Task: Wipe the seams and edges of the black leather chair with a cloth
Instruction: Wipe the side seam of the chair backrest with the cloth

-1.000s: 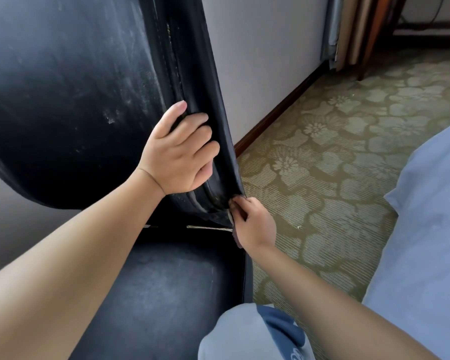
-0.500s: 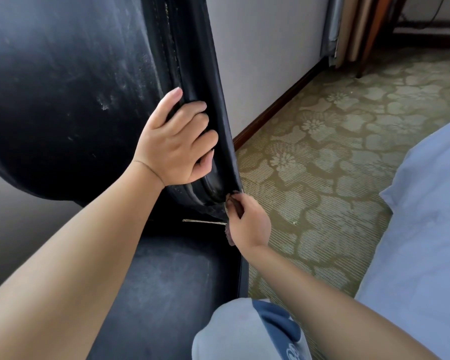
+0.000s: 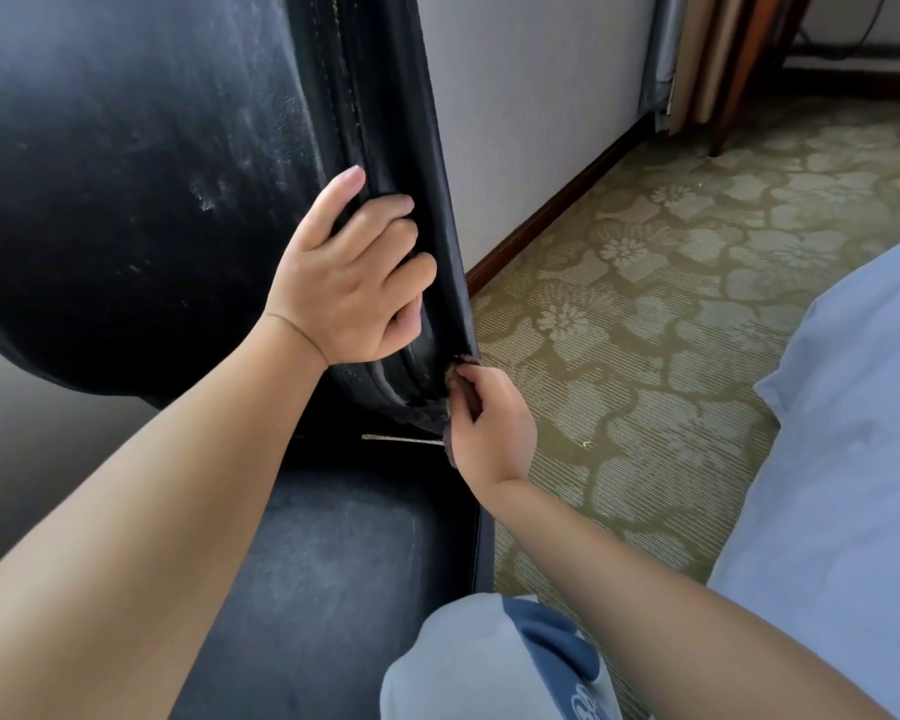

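Note:
The black leather chair fills the left of the head view, its backrest dusty and its seat below. My left hand grips the piped right edge of the backrest, fingers curled into the seam. My right hand pinches a small dark brownish cloth against the lower right corner of the backrest edge. Most of the cloth is hidden inside the fingers.
A grey wall with a brown baseboard runs behind the chair. Green flower-patterned carpet covers the floor. A light blue bedsheet lies at the right. My knee in grey trousers is at the bottom. Wooden furniture legs stand far back.
My right hand with the cloth has slid slightly up along the lower corner of the backrest edge. The left hand keeps the same grip on the seam.

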